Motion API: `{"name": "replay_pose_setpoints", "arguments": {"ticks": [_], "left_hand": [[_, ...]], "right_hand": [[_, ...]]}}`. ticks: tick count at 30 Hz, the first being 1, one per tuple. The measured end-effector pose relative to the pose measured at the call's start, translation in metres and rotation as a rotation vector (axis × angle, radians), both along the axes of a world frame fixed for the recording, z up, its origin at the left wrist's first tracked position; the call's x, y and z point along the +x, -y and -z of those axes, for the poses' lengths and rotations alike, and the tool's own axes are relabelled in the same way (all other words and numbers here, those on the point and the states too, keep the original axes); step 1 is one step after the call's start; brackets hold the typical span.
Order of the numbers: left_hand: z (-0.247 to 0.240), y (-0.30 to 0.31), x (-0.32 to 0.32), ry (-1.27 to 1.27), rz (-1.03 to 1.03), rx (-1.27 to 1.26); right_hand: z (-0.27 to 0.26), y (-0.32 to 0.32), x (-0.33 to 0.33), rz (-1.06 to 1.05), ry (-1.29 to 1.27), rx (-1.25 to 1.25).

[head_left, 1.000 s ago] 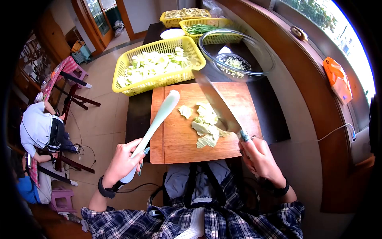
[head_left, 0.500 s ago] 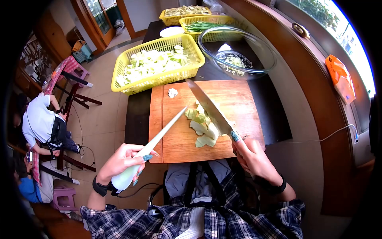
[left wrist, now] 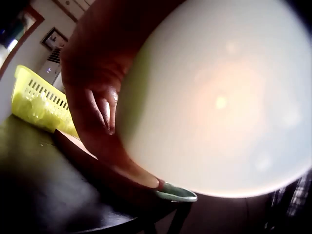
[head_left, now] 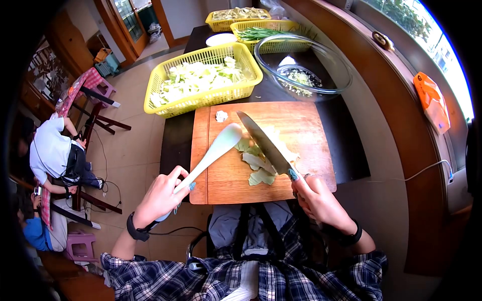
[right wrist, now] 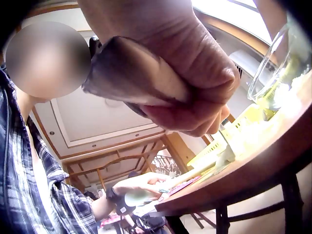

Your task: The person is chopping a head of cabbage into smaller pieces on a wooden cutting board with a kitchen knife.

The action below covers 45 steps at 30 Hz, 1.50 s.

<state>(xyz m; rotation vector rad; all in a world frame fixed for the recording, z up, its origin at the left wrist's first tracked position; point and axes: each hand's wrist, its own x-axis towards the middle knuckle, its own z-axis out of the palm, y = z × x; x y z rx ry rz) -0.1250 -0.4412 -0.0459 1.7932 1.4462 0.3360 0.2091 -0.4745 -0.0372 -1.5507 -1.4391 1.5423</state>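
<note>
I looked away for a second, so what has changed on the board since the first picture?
The left hand's utensil has its broad end further right, closer to the leaves. The right hand has drawn the knife back toward the person. Both grips, the board, basket and glass bowl stayed as they were.

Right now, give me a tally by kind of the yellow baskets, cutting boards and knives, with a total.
Yellow baskets: 3 (the near basket, the middle basket and the far basket)
Cutting boards: 1 (the wooden board)
Knives: 1 (the knife in the right hand)
Total: 5
</note>
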Motion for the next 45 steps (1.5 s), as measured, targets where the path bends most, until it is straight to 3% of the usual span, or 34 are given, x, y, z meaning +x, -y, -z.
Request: {"name": "replay_pose_setpoints", "arguments": {"ticks": [1, 3, 5, 7, 12, 20, 24, 25, 28, 32, 34, 36, 38, 41, 43, 45], "left_hand": [[0.004, -0.002, -0.003, -0.082, 0.026, 0.082], [0.008, -0.004, -0.007, -0.166, 0.051, 0.163], [0.010, -0.003, -0.009, -0.311, 0.100, 0.334], [0.003, -0.002, -0.006, -0.337, 0.104, 0.325], [-0.003, -0.001, -0.003, -0.344, 0.150, 0.336], [0.002, -0.019, -0.008, -0.265, 0.081, 0.362], [0.011, -0.023, -0.008, -0.222, 0.132, 0.254], [-0.005, -0.024, -0.005, -0.231, 0.175, 0.049], [-0.022, -0.028, -0.016, -0.247, 0.324, -0.046], [-0.075, -0.058, 0.013, -0.396, 0.563, 0.163], [-0.078, -0.074, 0.055, -0.291, 0.639, 0.390], [-0.051, -0.098, 0.093, -0.273, 0.612, 0.527], [-0.009, -0.138, 0.113, -0.198, 0.504, 0.838], [0.002, -0.169, 0.134, -0.200, 0.481, 0.881], [0.004, -0.177, 0.144, -0.372, 0.524, 0.649], [0.009, -0.187, 0.147, -0.376, 0.521, 0.668]], "right_hand": [[0.001, 0.001, 0.002, 0.000, 0.000, 0.002], [0.003, 0.005, 0.008, -0.104, 0.081, 0.307], [-0.005, 0.006, 0.008, -0.129, 0.095, 0.319], [-0.007, 0.007, 0.007, -0.157, 0.110, 0.333], [-0.017, 0.005, 0.005, 0.062, -0.035, 0.014], [-0.015, 0.005, 0.026, 0.144, -0.005, -0.035], [-0.006, 0.007, 0.033, 0.111, -0.040, -0.040], [-0.004, 0.007, 0.034, 0.117, -0.045, -0.039], [-0.003, 0.007, 0.037, 0.104, -0.065, -0.027], [-0.011, 0.011, 0.042, 0.127, -0.109, -0.014], [-0.010, 0.012, 0.048, 0.129, -0.059, 0.050], [-0.008, 0.014, 0.051, 0.159, -0.061, 0.024], [-0.005, 0.017, 0.055, 0.191, -0.067, 0.002], [0.006, 0.027, 0.064, 0.192, -0.092, -0.039], [0.010, 0.031, 0.070, 0.180, -0.110, -0.061], [0.015, 0.034, 0.075, 0.153, -0.106, -0.065]]}}
